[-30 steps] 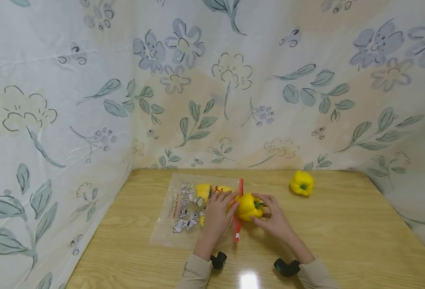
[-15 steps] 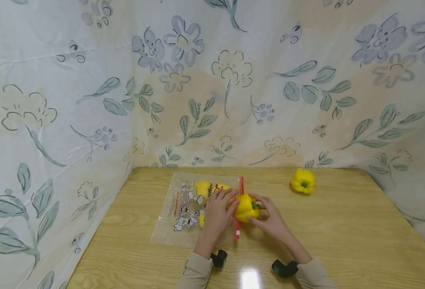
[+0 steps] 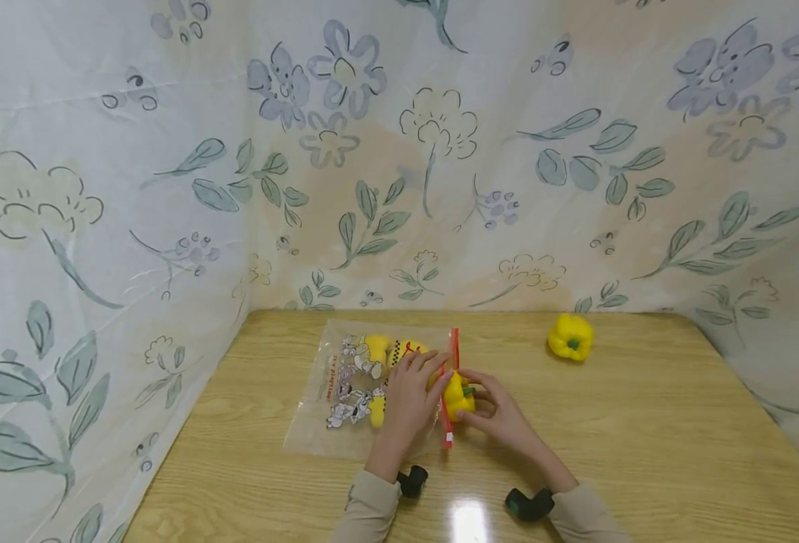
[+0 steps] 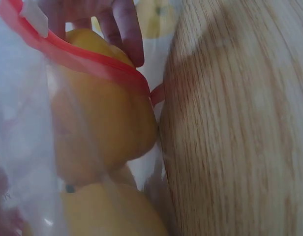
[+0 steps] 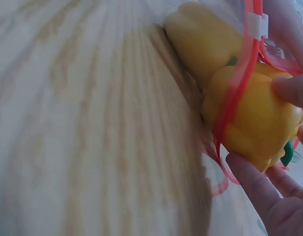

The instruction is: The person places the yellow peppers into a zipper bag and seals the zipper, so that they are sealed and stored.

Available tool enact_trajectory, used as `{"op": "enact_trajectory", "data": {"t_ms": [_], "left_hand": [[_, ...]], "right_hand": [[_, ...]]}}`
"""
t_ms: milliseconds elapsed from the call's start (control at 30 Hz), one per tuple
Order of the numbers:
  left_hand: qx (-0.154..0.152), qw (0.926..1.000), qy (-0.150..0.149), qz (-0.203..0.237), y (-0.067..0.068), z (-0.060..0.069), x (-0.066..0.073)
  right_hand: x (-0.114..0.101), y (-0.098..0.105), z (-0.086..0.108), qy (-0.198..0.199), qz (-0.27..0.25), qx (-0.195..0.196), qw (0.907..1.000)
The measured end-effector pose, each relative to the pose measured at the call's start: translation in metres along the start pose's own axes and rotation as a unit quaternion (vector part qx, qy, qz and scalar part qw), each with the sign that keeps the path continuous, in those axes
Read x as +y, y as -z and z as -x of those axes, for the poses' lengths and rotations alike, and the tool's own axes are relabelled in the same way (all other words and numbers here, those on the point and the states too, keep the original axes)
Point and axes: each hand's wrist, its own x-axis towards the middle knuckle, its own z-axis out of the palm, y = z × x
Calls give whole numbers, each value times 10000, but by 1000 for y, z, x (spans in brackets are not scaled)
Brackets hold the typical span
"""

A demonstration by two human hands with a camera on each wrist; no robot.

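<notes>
A clear zip bag [image 3: 307, 434] with cartoon print and a red zip edge [image 3: 456, 347] lies flat, its mouth to the right. Yellow bell peppers [image 4: 112, 211] are inside it. My left hand [image 3: 409, 392] lies over the bag and holds its lip at the red edge; some fingertips are hard to see. With fingers and thumb, my right hand [image 3: 501, 415] grips another yellow bell pepper [image 3: 458, 400], stem to the right, partly inside the mouth. In the right wrist view the red zip edge loops around this pepper [image 5: 259, 113].
Farther back on the right, a loose yellow bell pepper [image 3: 571, 337] sits on the wooden table [image 3: 644, 437]. Floral cloth [image 3: 372, 226] hangs behind the table and along its left side. Black wrist cameras [image 3: 530, 504] are strapped on both wrists.
My right hand has moved left, pushing the gripped bell pepper further into the bag's mouth. My left hand stays almost in place on the bag.
</notes>
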Motion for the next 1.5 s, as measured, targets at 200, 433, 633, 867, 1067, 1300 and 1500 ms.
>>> {"op": "enact_trajectory", "data": {"t_ms": [200, 433, 633, 867, 1067, 1300, 1500], "left_hand": [[-71, 10000, 27, -5, 0, 1, 0], [-49, 10000, -15, -29, -1, 0, 1], [-28, 10000, -28, -45, 0, 1, 2], [-111, 9999, 106, -9, 1, 1, 4], [12, 10000, -68, -54, 0, 2, 4], [6, 10000, -55, 58, 0, 2, 3], [-7, 10000, -81, -17, 0, 2, 3]], "right_hand": [[20, -4, -2, -24, -136, -103, 9999], [35, 3, -3, 671, 348, -736, 9944], [33, 5, -2, 776, 494, -806, 9925], [32, 1, -2, 524, 260, -797, 9951], [19, 2, 1, 683, 179, -592, 9957], [26, 9, -3, 766, 493, -487, 9947], [31, 13, -5, 579, 255, -579, 9963]]}}
